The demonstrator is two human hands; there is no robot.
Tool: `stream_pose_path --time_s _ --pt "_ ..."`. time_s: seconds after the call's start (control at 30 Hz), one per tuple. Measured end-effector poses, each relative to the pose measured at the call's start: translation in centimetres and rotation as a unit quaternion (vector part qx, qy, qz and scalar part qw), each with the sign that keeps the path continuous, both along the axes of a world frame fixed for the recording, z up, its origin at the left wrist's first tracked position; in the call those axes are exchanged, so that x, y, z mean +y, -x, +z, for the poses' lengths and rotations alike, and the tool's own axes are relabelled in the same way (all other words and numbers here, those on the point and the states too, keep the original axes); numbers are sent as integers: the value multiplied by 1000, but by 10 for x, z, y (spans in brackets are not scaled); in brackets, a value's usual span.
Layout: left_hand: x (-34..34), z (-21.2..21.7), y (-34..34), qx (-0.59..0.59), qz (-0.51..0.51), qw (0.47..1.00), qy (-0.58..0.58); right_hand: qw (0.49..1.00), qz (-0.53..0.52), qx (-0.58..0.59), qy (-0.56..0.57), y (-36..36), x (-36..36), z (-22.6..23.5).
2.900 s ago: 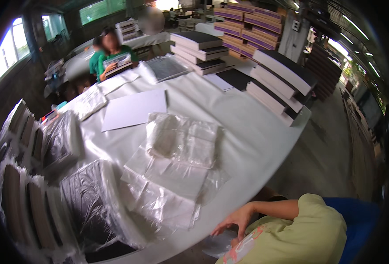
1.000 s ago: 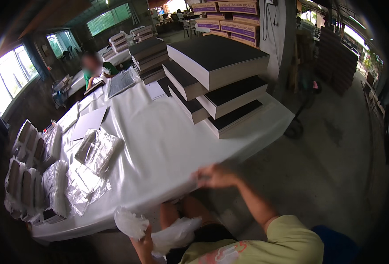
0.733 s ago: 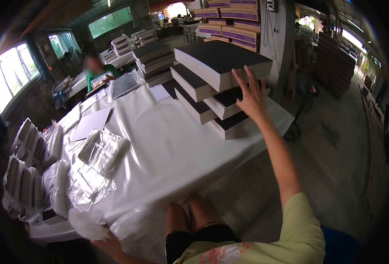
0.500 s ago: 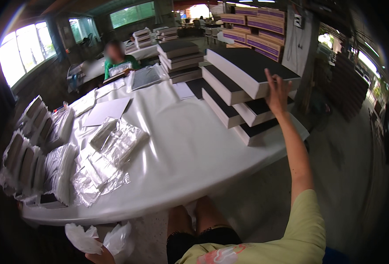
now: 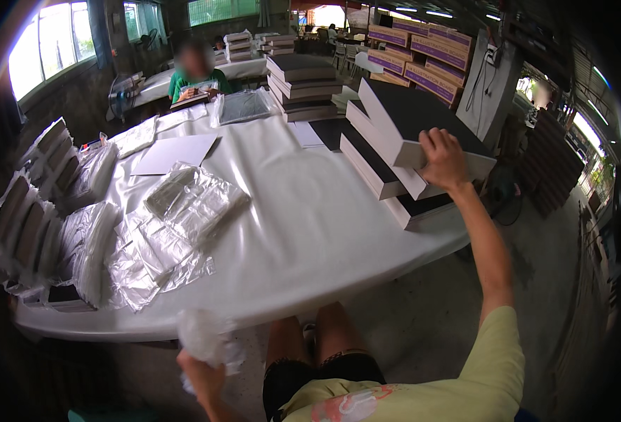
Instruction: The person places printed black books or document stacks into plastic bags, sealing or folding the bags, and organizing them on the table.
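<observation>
Your right hand [image 5: 443,159], at two o'clock, grips the top flat black-and-white box [image 5: 416,126]. Your left hand [image 5: 201,373], at seven o'clock, squeezes a crumpled clear plastic bag [image 5: 201,336].

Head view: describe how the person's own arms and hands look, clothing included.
Both hands are bare, with no gloves, rings or watch showing. The right hand leads down a bare forearm to a short pale yellow sleeve. The left hand shows only a bare wrist; its sleeve is out of view.

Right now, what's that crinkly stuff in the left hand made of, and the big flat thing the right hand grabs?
Crinkly stuff: probably thin clear plastic, shiny and creased. Flat thing: probably cardboard or board, matte black top, pale edges.
</observation>
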State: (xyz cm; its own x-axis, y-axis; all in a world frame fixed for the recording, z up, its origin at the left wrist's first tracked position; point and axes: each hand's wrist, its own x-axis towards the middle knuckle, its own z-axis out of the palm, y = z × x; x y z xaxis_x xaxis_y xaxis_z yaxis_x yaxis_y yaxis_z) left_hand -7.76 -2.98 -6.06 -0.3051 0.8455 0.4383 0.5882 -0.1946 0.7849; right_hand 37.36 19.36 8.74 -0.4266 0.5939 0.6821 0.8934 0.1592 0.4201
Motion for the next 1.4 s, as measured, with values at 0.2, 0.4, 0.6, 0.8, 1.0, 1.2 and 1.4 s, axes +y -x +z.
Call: stream_pose_path --time_s 0.2,0.4,0.6,0.8,1.0,1.2,1.4 --pt "73 46 -104 -338 -351 828 277 996 83 3 -19 65 -60 2" --pt "175 82 -194 -442 -455 694 341 993 111 -17 -30 82 -104 4" --pt "190 112 -224 -497 -494 639 317 994 110 -17 1 72 -111 -7" --pt "190 93 -227 -441 -461 715 285 927 129 193 293 23 -106 35" --pt "191 96 -232 -430 -447 716 319 593 58 728 339 -108 -36 -5" --pt "190 85 -218 -329 -455 774 293 405 136 793 434 -95 -14 -3" --pt "139 89 -171 -270 -440 808 282 522 73 749 401 -40 -63 -12"
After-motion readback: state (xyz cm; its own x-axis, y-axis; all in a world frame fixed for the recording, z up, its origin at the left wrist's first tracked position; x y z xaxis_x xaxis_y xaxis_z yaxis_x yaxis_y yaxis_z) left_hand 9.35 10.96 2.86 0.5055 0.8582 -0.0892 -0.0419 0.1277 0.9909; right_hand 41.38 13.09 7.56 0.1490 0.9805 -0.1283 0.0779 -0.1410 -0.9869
